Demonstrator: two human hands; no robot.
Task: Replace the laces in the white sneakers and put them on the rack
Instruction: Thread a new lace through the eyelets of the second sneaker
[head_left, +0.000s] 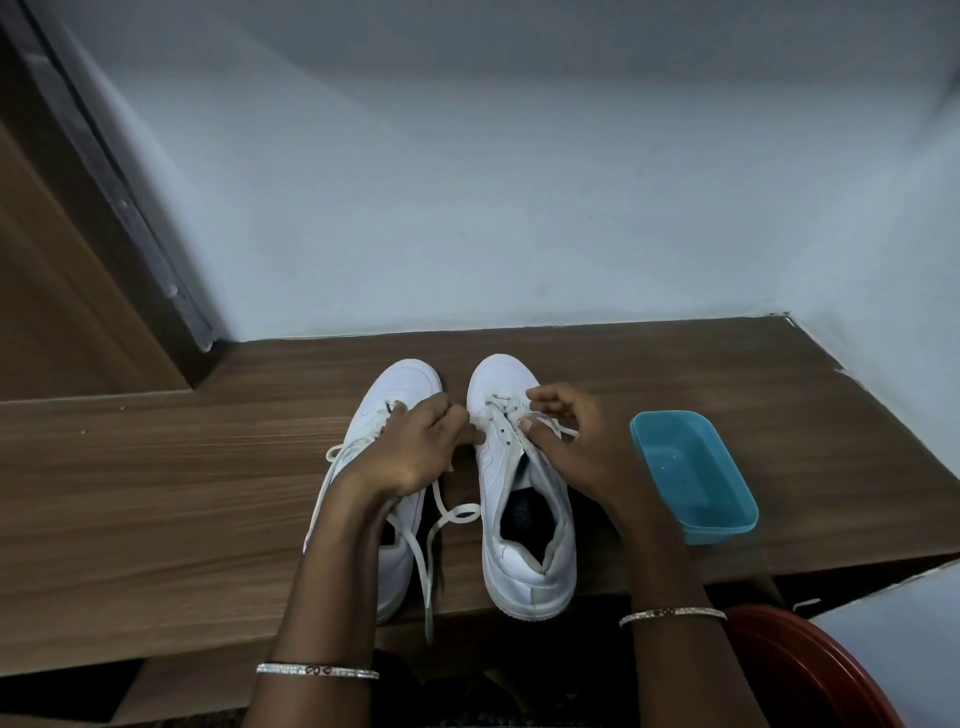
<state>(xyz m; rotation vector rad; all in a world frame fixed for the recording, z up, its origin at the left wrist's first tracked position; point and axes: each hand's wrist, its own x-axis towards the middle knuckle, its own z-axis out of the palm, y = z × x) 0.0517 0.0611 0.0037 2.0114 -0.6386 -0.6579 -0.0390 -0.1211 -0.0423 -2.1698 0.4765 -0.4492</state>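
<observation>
The left hand (415, 452) and right hand (571, 447) are curled, pinching the flat white lace (501, 408) at the toe eyelets of a white leather sneaker (524, 571) on the brown wooden surface (182, 493). At its 9 o'clock, the second white sneaker (402, 379) trails a loose lace (423, 561). Most of the threading looks undone, and I see no rack.

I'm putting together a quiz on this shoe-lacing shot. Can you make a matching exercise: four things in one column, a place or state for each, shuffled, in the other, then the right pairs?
Things
1. left sneaker
2. right sneaker
3. blue container
4. right hand

Places or states
A. on the wooden surface, right of both shoes
B. its loose lace trails past the near edge
C. laced only near the toe
D. pinches a lace end

Pairs: 1-B, 2-C, 3-A, 4-D
</observation>
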